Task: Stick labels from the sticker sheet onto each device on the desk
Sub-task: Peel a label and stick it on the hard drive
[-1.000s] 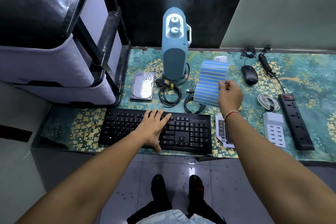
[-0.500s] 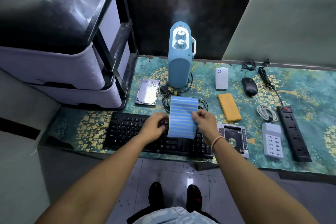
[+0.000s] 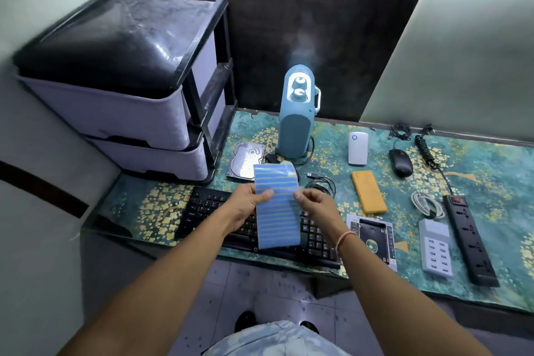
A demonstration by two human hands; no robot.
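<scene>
Blue sticker sheet (image 3: pixel 276 211) now gripped by left hand (image 3: pixel 249 205) too, right hand (image 3: pixel 313 204) pinching.

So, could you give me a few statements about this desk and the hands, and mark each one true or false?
1. Both hands hold the blue sticker sheet above the black keyboard. True: the left hand grips its left edge and the right hand pinches its right edge.
2. The mouse lies on the keyboard. False: it lies on the desk mat, far to the right of the keyboard.
3. The orange device lies flat between the keyboard and the black power strip. True.
4. The blue appliance lies on its side. False: it stands upright at the back of the desk.
</scene>
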